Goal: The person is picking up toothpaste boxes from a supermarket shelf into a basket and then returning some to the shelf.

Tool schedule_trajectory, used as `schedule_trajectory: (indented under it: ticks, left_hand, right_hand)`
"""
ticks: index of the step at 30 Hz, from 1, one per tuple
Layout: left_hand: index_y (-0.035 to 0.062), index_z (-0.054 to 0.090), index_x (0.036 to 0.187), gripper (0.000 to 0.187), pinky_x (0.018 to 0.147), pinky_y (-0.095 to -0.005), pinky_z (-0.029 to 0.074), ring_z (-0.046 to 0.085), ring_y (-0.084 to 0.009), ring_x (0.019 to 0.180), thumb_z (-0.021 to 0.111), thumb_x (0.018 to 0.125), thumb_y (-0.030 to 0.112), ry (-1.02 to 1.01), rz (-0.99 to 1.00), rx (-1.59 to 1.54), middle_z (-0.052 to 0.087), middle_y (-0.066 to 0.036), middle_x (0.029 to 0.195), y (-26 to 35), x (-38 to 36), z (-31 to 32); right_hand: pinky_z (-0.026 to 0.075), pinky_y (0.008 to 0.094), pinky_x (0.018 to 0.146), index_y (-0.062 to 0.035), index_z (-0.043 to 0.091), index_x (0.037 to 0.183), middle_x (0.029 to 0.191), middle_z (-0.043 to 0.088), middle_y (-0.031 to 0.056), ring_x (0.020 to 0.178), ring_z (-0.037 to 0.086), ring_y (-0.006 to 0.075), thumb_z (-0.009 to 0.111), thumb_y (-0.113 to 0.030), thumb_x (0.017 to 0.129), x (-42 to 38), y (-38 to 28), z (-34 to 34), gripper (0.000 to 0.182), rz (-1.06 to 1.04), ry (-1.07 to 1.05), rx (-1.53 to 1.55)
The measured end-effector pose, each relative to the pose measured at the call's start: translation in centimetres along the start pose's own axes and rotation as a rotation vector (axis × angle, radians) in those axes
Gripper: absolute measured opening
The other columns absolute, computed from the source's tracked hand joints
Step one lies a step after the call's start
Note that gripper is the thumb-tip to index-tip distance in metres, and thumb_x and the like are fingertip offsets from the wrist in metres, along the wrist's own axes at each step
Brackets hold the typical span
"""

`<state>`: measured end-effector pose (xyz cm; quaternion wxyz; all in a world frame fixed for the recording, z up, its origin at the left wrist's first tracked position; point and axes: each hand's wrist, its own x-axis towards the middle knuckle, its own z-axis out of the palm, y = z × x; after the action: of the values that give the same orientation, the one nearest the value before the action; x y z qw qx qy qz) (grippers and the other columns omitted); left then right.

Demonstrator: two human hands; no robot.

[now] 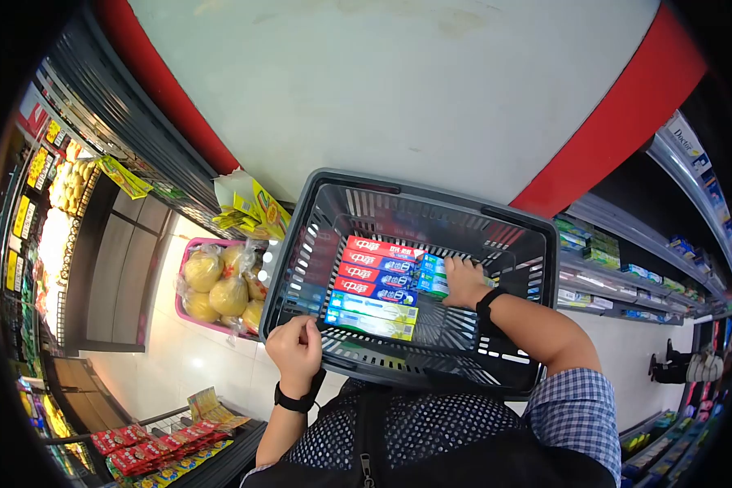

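A dark grey shopping basket (366, 185) is in front of my body, with toothpaste boxes lying in it. Several red and blue toothpaste boxes (370, 272) lie in a row on its floor. Nearer me are light blue and yellow-green boxes (372, 316). My right hand (466, 283) reaches inside, its fingers closed about the right end of a small group of blue-green toothpaste boxes (431, 275); some fingertips are hidden. At the near left corner, my left hand (294, 350) is curled over the basket's rim, its fingers partly out of sight.
Left of the basket, a pink crate (180, 281) holds bagged yellow fruit (229, 296). A white panel with red edges (398, 89) stands ahead. Shelves of boxes (618, 252) line the right side. Red snack packets (142, 447) hang at lower left. Another person's legs (683, 366) show far right.
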<state>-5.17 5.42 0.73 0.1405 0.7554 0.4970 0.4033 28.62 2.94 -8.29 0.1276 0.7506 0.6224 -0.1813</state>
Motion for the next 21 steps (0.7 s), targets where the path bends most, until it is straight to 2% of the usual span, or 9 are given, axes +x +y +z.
schedule_trajectory:
  ticks: [8, 13, 17, 19, 20, 21]
  left_hand:
    - [0.0052, 0.064, 0.073, 0.005, 0.047, -0.0320, 0.040, 0.053, -0.0202, 0.044, 0.060, 0.076, 0.006, 0.001, -0.018, 0.011, 0.054, -0.005, 0.051, -0.2, -0.3, 0.0]
    - [0.0050, 0.064, 0.073, 0.005, 0.047, -0.0317, 0.040, 0.053, -0.0200, 0.044, 0.060, 0.077, 0.006, -0.003, -0.037, 0.007, 0.054, -0.005, 0.051, 0.0, -0.3, 0.1]
    - [0.0055, 0.064, 0.073, 0.005, 0.047, -0.0315, 0.040, 0.053, -0.0198, 0.045, 0.061, 0.077, 0.006, -0.014, -0.061, 0.006, 0.054, -0.005, 0.051, -0.3, -0.6, 0.2]
    - [0.0058, 0.064, 0.073, 0.005, 0.047, -0.0318, 0.040, 0.053, -0.0199, 0.044, 0.061, 0.076, 0.007, -0.014, -0.029, 0.022, 0.054, -0.005, 0.051, 0.1, -0.8, 0.1]
    - [0.0062, 0.064, 0.073, 0.005, 0.047, -0.0321, 0.040, 0.053, -0.0200, 0.044, 0.061, 0.076, 0.007, -0.011, 0.004, 0.039, 0.054, -0.005, 0.051, 0.2, -0.8, 0.0]
    - [0.0062, 0.064, 0.073, 0.005, 0.047, -0.0321, 0.040, 0.053, -0.0200, 0.044, 0.061, 0.076, 0.007, -0.007, 0.001, 0.040, 0.054, -0.005, 0.051, 0.1, -0.8, -0.1]
  right_hand:
    - [0.041, 0.0569, 0.092, -0.0034, 0.038, 0.122, 0.122, 0.049, 0.0153, 0.117, 0.048, 0.0347, 0.085, -0.040, 0.056, 0.7, 0.1, 0.5, 0.089, -0.017, -0.009, 0.097]
    - [0.041, 0.0577, 0.092, -0.0035, 0.039, 0.118, 0.122, 0.049, 0.0156, 0.117, 0.048, 0.0349, 0.085, -0.036, 0.056, 0.8, 0.3, 0.8, 0.083, -0.024, 0.000, 0.123]
    - [0.042, 0.0576, 0.090, -0.0032, 0.039, 0.120, 0.120, 0.050, 0.0159, 0.114, 0.050, 0.0353, 0.084, -0.035, 0.056, 1.0, 0.7, 0.9, 0.085, -0.050, 0.021, 0.136]
    - [0.045, 0.0529, 0.090, 0.0015, 0.037, 0.124, 0.117, 0.051, 0.0211, 0.106, 0.056, 0.0377, 0.082, -0.040, 0.056, 0.8, 0.5, 0.2, 0.091, -0.071, 0.100, 0.129]
    - [0.045, 0.0529, 0.090, 0.0015, 0.037, 0.124, 0.117, 0.051, 0.0211, 0.106, 0.056, 0.0377, 0.082, -0.040, 0.056, 0.7, 0.2, 0.0, 0.091, -0.074, 0.101, 0.128]
    - [0.047, 0.0492, 0.088, 0.0058, 0.034, 0.125, 0.114, 0.053, 0.0247, 0.103, 0.058, 0.0391, 0.080, -0.042, 0.057, 0.4, -0.3, -0.8, 0.095, -0.008, 0.116, 0.264]
